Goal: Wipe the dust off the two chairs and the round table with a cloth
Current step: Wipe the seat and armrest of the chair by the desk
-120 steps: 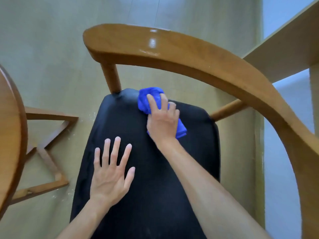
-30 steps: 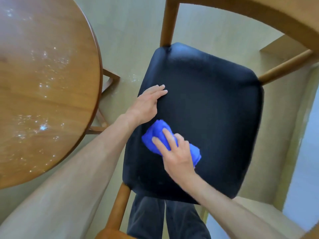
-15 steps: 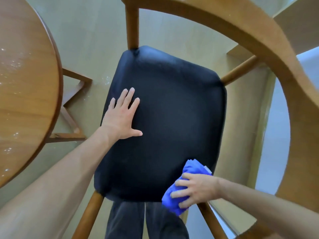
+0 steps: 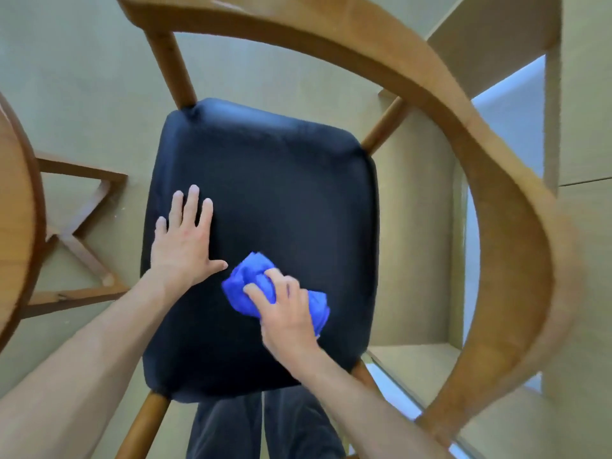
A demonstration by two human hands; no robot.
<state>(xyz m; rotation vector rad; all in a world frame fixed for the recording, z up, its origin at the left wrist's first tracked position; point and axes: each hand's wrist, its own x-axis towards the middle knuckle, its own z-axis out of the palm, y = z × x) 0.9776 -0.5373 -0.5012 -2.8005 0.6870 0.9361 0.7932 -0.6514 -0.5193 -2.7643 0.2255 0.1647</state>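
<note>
My right hand (image 4: 287, 313) has slid the blue cloth (image 4: 251, 289) back from the seat's near right corner onto the black seat (image 4: 281, 193), fingers curled on it, my left hand (image 4: 185, 243) flat beside, and the round table (image 4: 16, 226) still waits.

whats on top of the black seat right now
The left hand rests flat on the black seat; the right hand grips a bunched blue cloth against it. The seat beneath them is covered.
</note>
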